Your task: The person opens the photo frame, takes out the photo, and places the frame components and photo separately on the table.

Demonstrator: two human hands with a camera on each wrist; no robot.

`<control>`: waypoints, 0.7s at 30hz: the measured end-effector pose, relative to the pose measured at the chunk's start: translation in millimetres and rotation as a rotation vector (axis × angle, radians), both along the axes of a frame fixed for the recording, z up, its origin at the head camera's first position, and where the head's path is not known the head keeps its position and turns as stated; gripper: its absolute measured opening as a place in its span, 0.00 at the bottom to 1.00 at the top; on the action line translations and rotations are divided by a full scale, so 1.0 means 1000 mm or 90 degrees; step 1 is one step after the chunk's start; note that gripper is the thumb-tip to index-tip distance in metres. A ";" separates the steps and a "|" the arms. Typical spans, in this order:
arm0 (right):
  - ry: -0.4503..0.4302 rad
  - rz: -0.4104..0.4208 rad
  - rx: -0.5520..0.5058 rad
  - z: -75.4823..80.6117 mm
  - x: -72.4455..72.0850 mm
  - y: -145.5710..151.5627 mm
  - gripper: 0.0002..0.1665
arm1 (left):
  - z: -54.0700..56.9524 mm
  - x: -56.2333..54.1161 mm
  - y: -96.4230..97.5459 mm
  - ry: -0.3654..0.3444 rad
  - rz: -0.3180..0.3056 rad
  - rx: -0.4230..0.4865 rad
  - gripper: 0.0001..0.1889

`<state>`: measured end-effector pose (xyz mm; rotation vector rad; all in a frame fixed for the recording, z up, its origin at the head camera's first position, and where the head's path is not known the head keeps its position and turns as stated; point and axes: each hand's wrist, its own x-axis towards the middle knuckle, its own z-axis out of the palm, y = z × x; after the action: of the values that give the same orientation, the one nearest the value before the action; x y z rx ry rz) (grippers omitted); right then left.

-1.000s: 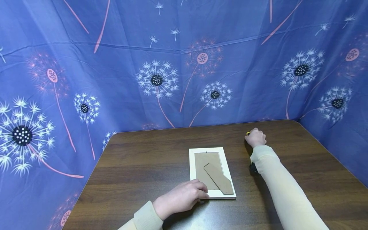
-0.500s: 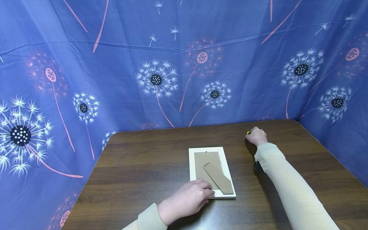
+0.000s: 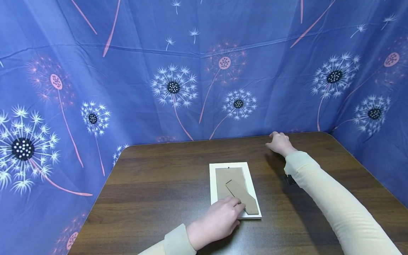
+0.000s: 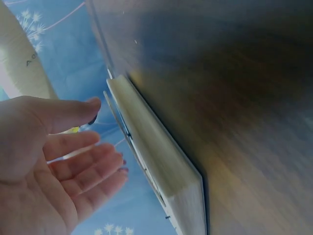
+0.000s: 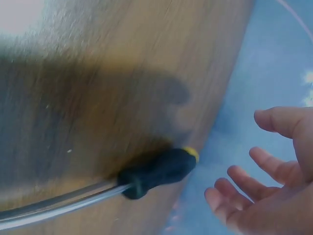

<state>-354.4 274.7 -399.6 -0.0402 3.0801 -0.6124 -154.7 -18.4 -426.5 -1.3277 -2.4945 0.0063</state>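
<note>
A white picture frame (image 3: 213, 184) lies back up on the table, with its brown backing and a slanted stand leg (image 3: 243, 196) showing. Over the frame's lower edge hovers my left hand (image 3: 218, 219); in the left wrist view the fingers are relaxed and apart from the frame, holding nothing. At the back right my right hand (image 3: 280, 143) is held above the table with loosely spread fingers. A screwdriver with a black handle (image 5: 161, 169), yellow end and metal shaft lies on the table beside that hand, not touched. In the head view the right hand and sleeve hide the screwdriver.
The brown wooden table (image 3: 153, 184) has rounded back corners. A blue dandelion-print cloth (image 3: 197, 71) hangs behind it and along both sides. A small black object (image 3: 289, 179) shows at the underside of the right sleeve.
My right hand has let go of the screwdriver's handle and risen slightly toward the back, its fingers spreading. My left hand has slid right along the frame's lower edge. The frame stays put.
</note>
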 end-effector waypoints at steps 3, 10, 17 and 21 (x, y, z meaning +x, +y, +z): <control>-0.007 0.030 -0.007 0.002 0.001 -0.009 0.34 | -0.001 -0.001 0.007 -0.014 0.015 -0.002 0.23; -0.037 0.080 -0.067 0.001 0.007 -0.033 0.41 | -0.003 -0.004 0.023 -0.012 0.044 -0.031 0.28; -0.052 0.128 -0.093 -0.004 0.020 -0.049 0.42 | -0.004 -0.005 0.033 0.019 0.050 -0.080 0.34; -0.062 0.141 -0.107 -0.009 0.030 -0.059 0.43 | -0.005 -0.004 0.038 0.024 0.062 -0.115 0.36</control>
<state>-324.9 215.5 -409.0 -0.3362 2.8683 -0.8295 -158.7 19.7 -431.3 -1.2578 -2.5751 0.2829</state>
